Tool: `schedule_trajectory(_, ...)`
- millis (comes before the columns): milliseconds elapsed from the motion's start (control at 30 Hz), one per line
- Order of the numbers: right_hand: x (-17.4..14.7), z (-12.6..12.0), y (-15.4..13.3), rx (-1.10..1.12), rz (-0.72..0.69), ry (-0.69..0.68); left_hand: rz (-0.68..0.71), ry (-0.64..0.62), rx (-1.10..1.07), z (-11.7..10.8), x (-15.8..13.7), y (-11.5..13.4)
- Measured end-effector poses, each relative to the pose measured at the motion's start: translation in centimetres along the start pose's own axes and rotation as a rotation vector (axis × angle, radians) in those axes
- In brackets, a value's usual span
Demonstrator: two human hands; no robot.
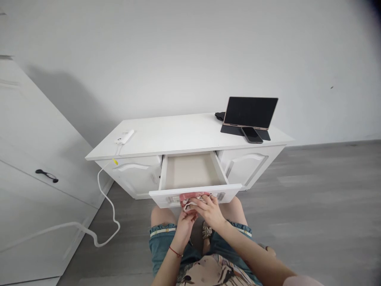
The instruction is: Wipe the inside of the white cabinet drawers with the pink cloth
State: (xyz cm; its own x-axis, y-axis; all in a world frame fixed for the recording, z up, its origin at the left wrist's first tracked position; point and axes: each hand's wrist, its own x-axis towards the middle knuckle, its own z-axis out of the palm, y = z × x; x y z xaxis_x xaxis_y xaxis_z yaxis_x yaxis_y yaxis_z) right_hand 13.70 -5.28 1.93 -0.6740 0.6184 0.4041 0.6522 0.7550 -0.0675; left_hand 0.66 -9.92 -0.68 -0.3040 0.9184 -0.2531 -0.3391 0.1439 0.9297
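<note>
A white drawer [229, 190] is pulled out from the middle of the white cabinet, and its inside shows a bare pale bottom. Against the drawer's front lies a pink-and-white cloth [185, 196], crumpled, with small dark marks. My right hand [210, 212] rests over the cloth with its fingers bent onto it. Just below and to the left, my left hand [187, 224] has its fingers curled at the cloth's lower edge. The fingertips of both hands are partly hidden by the cloth and each other.
On the cabinet top [172, 135] stand a dark tablet [250, 113], a phone [252, 135] and a white power strip [126, 137]. A white cord [111, 206] hangs down at the left. A wardrobe [26, 206] with a black handle stands there.
</note>
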Motion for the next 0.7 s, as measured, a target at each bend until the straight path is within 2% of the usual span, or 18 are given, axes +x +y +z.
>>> schedule_trajectory(67, -1.7, -1.0, 1.7, -0.029, 0.058, 0.006, -0.068, -0.082, -0.254, -0.5, 0.0, -0.5)
schedule_trajectory(133, -3.4, -1.7, 3.5, -0.069, 0.112, 0.016, -0.143, -0.085, -0.447, -0.7, 0.2, -0.7)
schedule_trajectory(267, -6.7, -1.9, 6.5, -0.161, 0.234, 0.114, -0.2, -0.051, -0.46, -0.6, 0.5, -0.5)
schedule_trajectory(400, -8.1, -0.9, 7.1, -0.159, 0.367, 0.248, -0.194, -0.074, -0.378, -0.3, 0.6, 0.1)
schedule_trajectory(500, -7.9, 0.8, 6.3, -0.079, 0.411, 0.353, -0.205, -0.025, -0.355, 0.1, 0.6, 0.5)
schedule_trajectory(600, -7.6, 3.9, 5.2, 0.021, 0.456, 0.44, -0.212, 0.019, -0.353, 0.3, 0.5, 0.9)
schedule_trajectory(700, -7.6, 7.4, 4.1, 0.152, 0.594, 0.507, -0.209, 0.01, -0.366, 0.4, 0.3, 0.9)
